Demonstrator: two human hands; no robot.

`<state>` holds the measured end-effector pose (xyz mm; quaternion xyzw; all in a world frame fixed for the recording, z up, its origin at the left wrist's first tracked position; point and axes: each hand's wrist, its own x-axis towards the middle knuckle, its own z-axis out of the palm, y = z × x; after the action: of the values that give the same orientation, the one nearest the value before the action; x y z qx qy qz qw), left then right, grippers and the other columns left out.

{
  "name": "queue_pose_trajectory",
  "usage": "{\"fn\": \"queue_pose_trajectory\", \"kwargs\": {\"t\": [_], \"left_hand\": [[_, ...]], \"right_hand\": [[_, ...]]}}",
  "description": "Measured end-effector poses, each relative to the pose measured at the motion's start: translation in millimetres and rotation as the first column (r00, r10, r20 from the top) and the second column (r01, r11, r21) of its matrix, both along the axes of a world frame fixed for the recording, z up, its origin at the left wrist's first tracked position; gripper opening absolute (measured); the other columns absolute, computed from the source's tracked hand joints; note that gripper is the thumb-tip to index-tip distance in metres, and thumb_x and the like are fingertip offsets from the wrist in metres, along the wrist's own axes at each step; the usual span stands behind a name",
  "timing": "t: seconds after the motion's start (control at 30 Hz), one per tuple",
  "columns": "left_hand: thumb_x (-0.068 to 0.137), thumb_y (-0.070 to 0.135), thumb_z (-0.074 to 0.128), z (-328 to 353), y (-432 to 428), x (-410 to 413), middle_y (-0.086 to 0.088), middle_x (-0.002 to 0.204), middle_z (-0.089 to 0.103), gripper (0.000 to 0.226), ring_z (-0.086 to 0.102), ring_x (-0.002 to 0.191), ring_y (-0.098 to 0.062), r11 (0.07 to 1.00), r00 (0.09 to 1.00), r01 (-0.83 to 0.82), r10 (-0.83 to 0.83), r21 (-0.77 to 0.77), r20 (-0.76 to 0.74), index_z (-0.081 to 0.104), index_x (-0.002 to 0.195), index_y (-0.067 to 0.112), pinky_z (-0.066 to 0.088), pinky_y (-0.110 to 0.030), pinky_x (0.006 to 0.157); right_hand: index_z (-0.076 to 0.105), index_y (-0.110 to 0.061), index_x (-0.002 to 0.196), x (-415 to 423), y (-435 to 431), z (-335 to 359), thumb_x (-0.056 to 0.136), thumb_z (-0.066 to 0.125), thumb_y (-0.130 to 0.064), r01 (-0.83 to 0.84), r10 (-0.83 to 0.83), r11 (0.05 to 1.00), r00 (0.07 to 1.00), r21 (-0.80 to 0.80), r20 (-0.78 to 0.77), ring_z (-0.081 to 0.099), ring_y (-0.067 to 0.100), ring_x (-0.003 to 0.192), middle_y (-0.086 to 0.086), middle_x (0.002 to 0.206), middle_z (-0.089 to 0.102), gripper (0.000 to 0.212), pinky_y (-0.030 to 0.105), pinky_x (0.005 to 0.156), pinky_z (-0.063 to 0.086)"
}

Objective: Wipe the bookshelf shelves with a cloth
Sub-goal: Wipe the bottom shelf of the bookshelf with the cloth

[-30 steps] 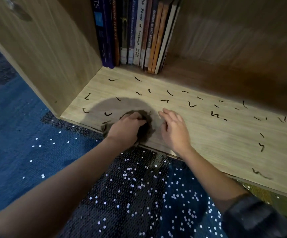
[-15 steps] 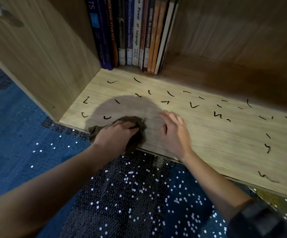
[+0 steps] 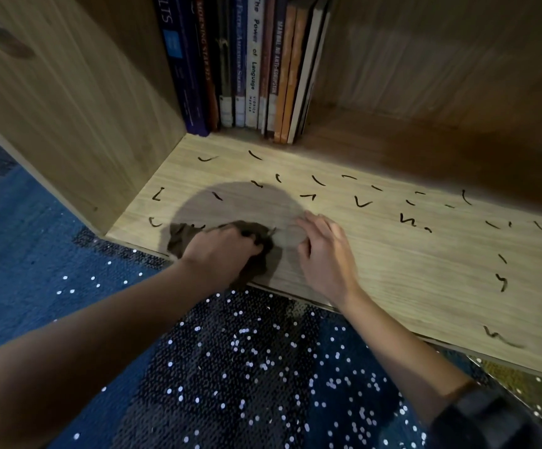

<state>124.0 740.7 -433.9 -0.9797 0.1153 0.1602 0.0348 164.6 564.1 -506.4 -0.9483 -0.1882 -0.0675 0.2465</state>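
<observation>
The light wooden shelf board [image 3: 409, 264] carries several short black marks across it. My left hand [image 3: 221, 254] presses a crumpled dark brown cloth [image 3: 178, 238] onto the board near its front left corner; the cloth sticks out to the left and right of the fingers. My right hand [image 3: 324, 254] lies flat on the board just right of the cloth, fingers spread, holding nothing. A round shadow covers the wood around both hands.
A row of upright books [image 3: 247, 63] stands at the back left of the shelf. The bookshelf's wooden side panel [image 3: 68, 102] rises on the left. Blue carpet [image 3: 20, 254] and a dark sequinned fabric [image 3: 247, 384] lie below the shelf edge.
My left hand has slid the cloth leftward along the front of the shelf, covering marks near the left corner. My right hand has stayed flat in about the same spot.
</observation>
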Motion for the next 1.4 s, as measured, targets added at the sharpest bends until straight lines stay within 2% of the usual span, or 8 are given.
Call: {"fn": "queue_pose_trajectory", "kwargs": {"t": [0.1, 0.23, 0.43, 0.63, 0.9, 1.13, 1.3, 1.4], "left_hand": [[0.087, 0.012, 0.061, -8.0, -1.6, 38.0, -0.006, 0.126, 0.055, 0.053, 0.057, 0.109, -0.024, 0.992, 0.993, -0.115, 0.116, -0.053, 0.014, 0.044, 0.136, 0.028, 0.049, -0.034, 0.087], [0.085, 0.004, 0.058, -15.4, -4.1, 56.3, -0.007, 0.144, 0.04, 0.068, 0.044, 0.126, -0.028, 0.968, 0.981, -0.18, 0.191, -0.173, 0.046, 0.034, 0.144, 0.028, 0.045, -0.043, 0.099], [0.084, 0.006, 0.059, -15.8, 5.9, -15.2, 0.011, 0.148, 0.034, 0.07, 0.043, 0.129, -0.018, 0.968, 0.999, 0.044, -0.043, -0.246, 0.01, 0.035, 0.141, 0.039, 0.045, -0.037, 0.1], [0.088, 0.007, 0.056, -14.5, -7.8, 50.8, -0.008, 0.134, 0.048, 0.059, 0.053, 0.114, -0.027, 0.976, 0.987, -0.139, 0.15, -0.165, 0.054, 0.038, 0.141, 0.027, 0.049, -0.037, 0.091], [0.09, 0.009, 0.056, -11.2, 13.7, -14.6, 0.014, 0.156, 0.015, 0.072, 0.029, 0.138, -0.015, 0.988, 0.997, 0.072, -0.071, -0.136, 0.01, 0.023, 0.147, 0.038, 0.036, -0.033, 0.108], [0.087, 0.004, 0.054, -13.9, -6.6, 47.7, -0.009, 0.132, 0.051, 0.059, 0.054, 0.113, -0.028, 0.969, 0.982, -0.177, 0.185, -0.175, 0.034, 0.041, 0.139, 0.028, 0.049, -0.04, 0.093], [0.088, 0.007, 0.052, -13.4, -0.9, -4.9, 0.0, 0.146, 0.036, 0.066, 0.046, 0.124, -0.023, 0.985, 0.999, 0.044, -0.046, -0.167, -0.009, 0.032, 0.143, 0.037, 0.044, -0.036, 0.1], [0.089, 0.007, 0.052, -10.5, 19.0, -6.1, 0.001, 0.144, 0.041, 0.066, 0.05, 0.121, -0.022, 0.986, 1.0, -0.018, 0.015, -0.167, -0.015, 0.032, 0.141, 0.042, 0.047, -0.035, 0.096]], "right_hand": [[0.05, -0.012, 0.132, 0.2, -0.8, -2.0, 0.09, 0.045, -0.011, -0.005, 0.005, 1.0, 1.0, -0.012, 0.012, 0.037, 0.021, 0.13, 0.001, 0.138, 0.048, 0.042, 0.038, 0.11, 0.03], [0.051, -0.011, 0.131, 0.1, -1.6, -3.5, 0.09, 0.046, -0.011, -0.003, 0.003, 1.0, 1.0, -0.006, 0.017, 0.037, 0.021, 0.129, 0.001, 0.138, 0.048, 0.041, 0.036, 0.11, 0.03], [0.053, -0.012, 0.129, 1.7, -1.8, -2.5, 0.09, 0.047, -0.012, 0.011, -0.011, 1.0, 1.0, -0.008, 0.024, 0.038, 0.021, 0.129, 0.0, 0.135, 0.051, 0.04, 0.034, 0.11, 0.027], [0.052, -0.012, 0.13, 0.4, -0.5, -2.5, 0.09, 0.046, -0.011, 0.015, -0.015, 1.0, 1.0, -0.003, 0.018, 0.038, 0.02, 0.129, 0.001, 0.136, 0.05, 0.041, 0.032, 0.109, 0.027], [0.056, -0.009, 0.125, 0.5, -2.3, -4.0, 0.087, 0.049, -0.007, 0.008, -0.01, 0.999, 0.999, 0.041, 0.038, 0.042, 0.026, 0.126, 0.004, 0.132, 0.054, 0.039, 0.033, 0.107, 0.029], [0.051, -0.012, 0.131, -0.5, -1.7, -1.7, 0.091, 0.045, -0.012, 0.0, 0.0, 1.0, 1.0, 0.024, 0.001, 0.035, 0.02, 0.131, -0.001, 0.138, 0.047, 0.04, 0.033, 0.11, 0.027], [0.053, -0.012, 0.129, 1.5, -3.0, -1.9, 0.09, 0.048, -0.009, -0.001, 0.001, 0.999, 1.0, 0.045, 0.003, 0.037, 0.021, 0.13, 0.0, 0.137, 0.049, 0.04, 0.036, 0.11, 0.029], [0.054, -0.012, 0.129, 1.2, -2.2, -1.0, 0.089, 0.048, -0.011, -0.006, 0.005, 0.999, 1.0, 0.052, 0.014, 0.038, 0.02, 0.128, -0.001, 0.135, 0.05, 0.041, 0.038, 0.109, 0.03]]}}
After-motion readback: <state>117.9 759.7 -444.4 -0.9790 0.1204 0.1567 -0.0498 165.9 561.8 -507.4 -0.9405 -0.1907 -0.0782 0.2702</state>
